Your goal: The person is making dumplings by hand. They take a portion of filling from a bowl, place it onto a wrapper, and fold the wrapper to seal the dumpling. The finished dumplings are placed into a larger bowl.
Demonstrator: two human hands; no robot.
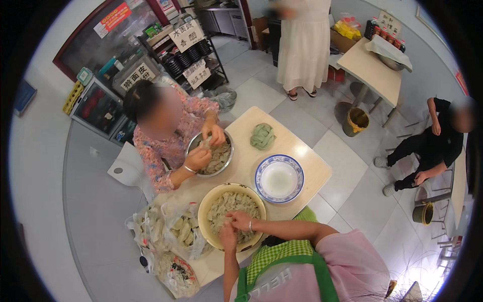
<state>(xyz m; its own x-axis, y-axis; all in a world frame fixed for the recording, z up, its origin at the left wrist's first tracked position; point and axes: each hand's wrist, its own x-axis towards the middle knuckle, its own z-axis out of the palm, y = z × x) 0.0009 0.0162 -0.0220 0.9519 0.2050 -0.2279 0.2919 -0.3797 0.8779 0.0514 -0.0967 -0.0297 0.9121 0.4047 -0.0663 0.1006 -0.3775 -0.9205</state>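
My left hand [228, 235] and my right hand [241, 220] meet over a cream enamel basin [204, 211] with a dark chipped rim. The fingers of both are closed and pinched together; whatever is between them is too small to make out. Greyish, shredded food [229, 201] fills much of the basin. Across the table, a co-worker's hands [209, 146] work over a steel bowl [230, 157] of similar shreds. To the basin's left lie clear plastic bags [186, 229] with pale green pieces inside.
A blue-rimmed white bowl [279, 178] stands right of the basin, with a crumpled green cloth [263, 136] beyond it. Another plastic bag [176, 274] sits at the table's near left. A person in a white dress [304, 45] stands behind; someone in black [437, 141] sits at right.
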